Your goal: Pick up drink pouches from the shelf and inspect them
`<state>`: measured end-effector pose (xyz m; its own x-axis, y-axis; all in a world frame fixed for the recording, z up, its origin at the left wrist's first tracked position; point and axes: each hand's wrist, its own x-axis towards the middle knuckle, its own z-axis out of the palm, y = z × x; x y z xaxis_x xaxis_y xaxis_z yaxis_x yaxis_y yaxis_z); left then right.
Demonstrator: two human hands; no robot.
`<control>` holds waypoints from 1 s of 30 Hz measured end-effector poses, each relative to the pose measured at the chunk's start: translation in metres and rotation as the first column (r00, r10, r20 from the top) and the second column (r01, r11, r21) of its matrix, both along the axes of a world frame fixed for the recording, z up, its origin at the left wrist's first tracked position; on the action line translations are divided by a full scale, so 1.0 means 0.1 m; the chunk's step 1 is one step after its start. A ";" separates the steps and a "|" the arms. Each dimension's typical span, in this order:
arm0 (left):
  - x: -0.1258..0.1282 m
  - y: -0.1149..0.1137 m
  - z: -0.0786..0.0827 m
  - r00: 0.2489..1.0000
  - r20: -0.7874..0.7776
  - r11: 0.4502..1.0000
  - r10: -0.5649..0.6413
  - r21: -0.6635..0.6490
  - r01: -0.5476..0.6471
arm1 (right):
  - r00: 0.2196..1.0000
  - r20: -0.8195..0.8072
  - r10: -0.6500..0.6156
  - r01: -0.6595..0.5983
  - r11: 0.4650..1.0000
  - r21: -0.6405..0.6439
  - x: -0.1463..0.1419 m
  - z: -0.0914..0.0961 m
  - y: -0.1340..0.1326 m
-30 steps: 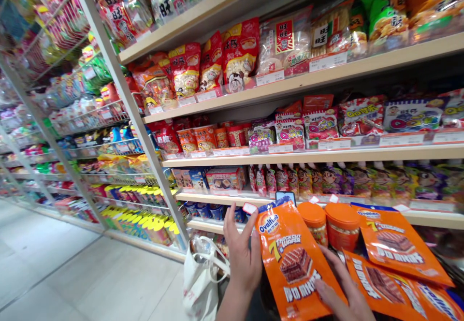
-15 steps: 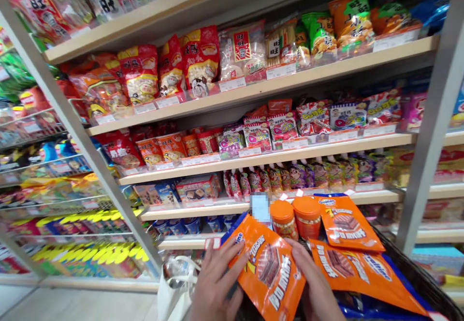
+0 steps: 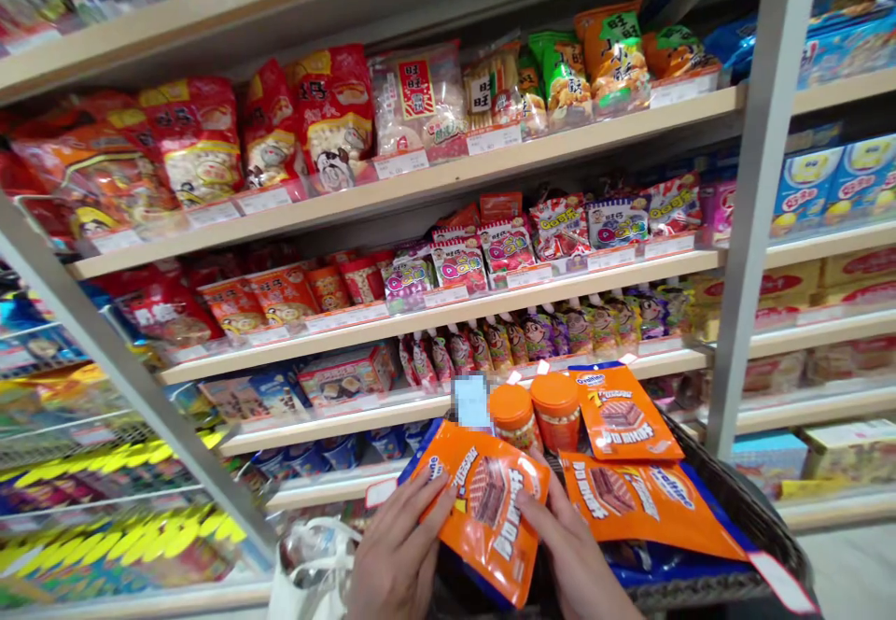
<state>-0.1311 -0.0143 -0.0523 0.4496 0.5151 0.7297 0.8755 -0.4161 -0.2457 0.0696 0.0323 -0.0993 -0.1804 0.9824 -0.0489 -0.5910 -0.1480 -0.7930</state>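
Note:
Both hands are at an orange Ovaltine wafer packet (image 3: pixel 483 499), held tilted over the near left side of a dark woven basket (image 3: pixel 766 508). My left hand (image 3: pixel 402 541) lies on its left edge, fingers across the front. My right hand (image 3: pixel 570 541) grips the right edge, thumb on the front. Blue edging shows around the packet; whether a second one lies behind it, I cannot tell. Beyond the hands, two orange-lidded jars (image 3: pixel 556 410) stand side by side. Two more orange wafer packets, an upper one (image 3: pixel 620 415) and a lower one (image 3: pixel 651 499), lie at the right.
Shelves (image 3: pixel 448 312) of snack bags, gummy packets and boxes rise in front. Grey posts stand at left (image 3: pixel 140 387) and right (image 3: pixel 752 200). A white bag (image 3: pixel 312 555) hangs or stands left of my left hand. A pixelated pale blue patch (image 3: pixel 471 401) is beside the jars.
My view has turned right, so the shelves, basket and hands appear further left. The held packet stays between both hands, and my right thumb now reaches further over its front.

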 end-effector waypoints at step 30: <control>0.43 0.17 -0.37 0.979 0.133 0.927 0.154 -0.363 -0.096 | 0.918 0.392 -0.055 -0.059 0.960 0.274 0.12 -0.47 0.19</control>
